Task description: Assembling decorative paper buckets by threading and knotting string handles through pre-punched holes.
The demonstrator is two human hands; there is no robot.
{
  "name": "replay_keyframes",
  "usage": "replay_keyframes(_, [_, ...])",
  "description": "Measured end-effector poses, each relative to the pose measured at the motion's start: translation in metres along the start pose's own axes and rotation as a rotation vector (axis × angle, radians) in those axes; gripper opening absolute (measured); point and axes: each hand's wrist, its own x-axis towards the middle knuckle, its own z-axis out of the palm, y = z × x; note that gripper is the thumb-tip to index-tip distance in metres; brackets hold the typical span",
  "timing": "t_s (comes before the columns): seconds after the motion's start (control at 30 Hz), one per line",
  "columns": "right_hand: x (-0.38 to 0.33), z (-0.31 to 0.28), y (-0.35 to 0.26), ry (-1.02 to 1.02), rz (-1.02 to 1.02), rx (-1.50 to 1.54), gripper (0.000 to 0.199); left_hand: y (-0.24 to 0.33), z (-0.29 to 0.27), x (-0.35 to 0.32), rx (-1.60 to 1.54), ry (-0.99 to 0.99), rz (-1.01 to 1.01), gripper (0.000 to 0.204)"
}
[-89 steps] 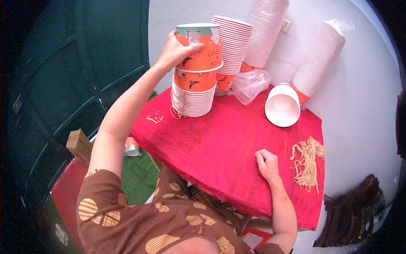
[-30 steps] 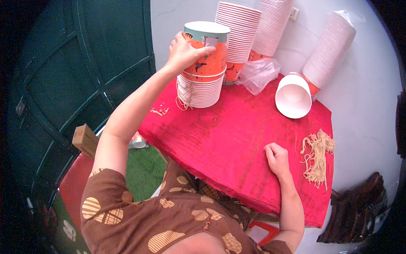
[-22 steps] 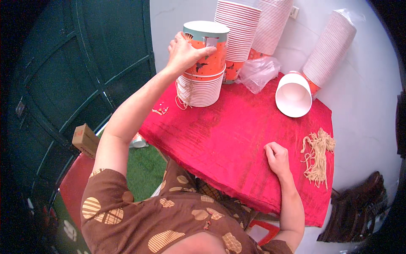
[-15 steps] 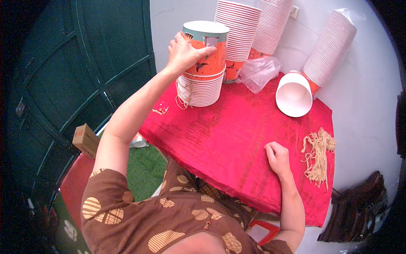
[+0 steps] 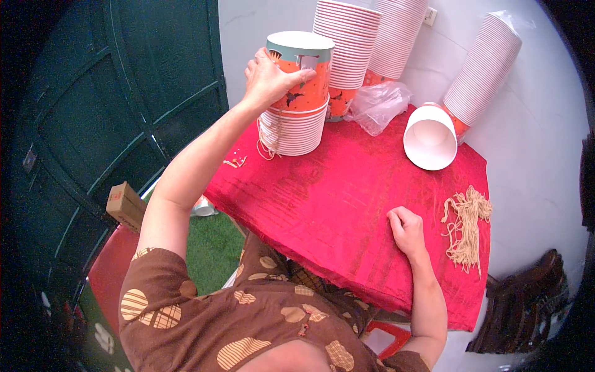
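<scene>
My left hand (image 5: 274,80) grips an upside-down orange paper bucket (image 5: 308,87) with a teal band near its pale base. The bucket is nested over the top of a stack of white-rimmed buckets (image 5: 296,135), also upside down. Thin tan strings (image 5: 273,133) hang down that stack's left side. My right hand (image 5: 407,230) rests on the red cloth-covered table (image 5: 341,198), its fingers curled closed with nothing visible in them. To its right lies a bundle of tan strings (image 5: 468,229).
Behind the near stack rise tall bucket stacks (image 5: 347,43) and another leaning stack (image 5: 483,68) at the right. A single bucket (image 5: 430,139) lies on its side, mouth toward me. Crumpled clear plastic (image 5: 379,106) sits between them. A cardboard box (image 5: 126,206) stands left of the table.
The orange bucket under my left hand has sunk slightly, closing the gap between its rim and the rims below. My right hand has not moved.
</scene>
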Motion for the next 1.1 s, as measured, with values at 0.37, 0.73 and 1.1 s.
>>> replay_keyframes(0.37, [0.0006, -0.0003, -0.0021, -0.001, 0.004, -0.003, 0.011, 0.0049, -0.0009, -0.0028, 0.033, 0.019, -0.003, 0.1])
replay_keyframes(0.73, [0.0, -0.0012, -0.0017, -0.02, 0.022, -0.005, 0.011, 0.0003, 0.0009, -0.0021, 0.013, -0.022, -0.032, 0.111])
replay_keyframes(1.1, [0.0, -0.0004, -0.0013, -0.017, 0.019, -0.001, 0.012, 0.0037, 0.0007, -0.0062, 0.056, 0.039, -0.016, 0.1])
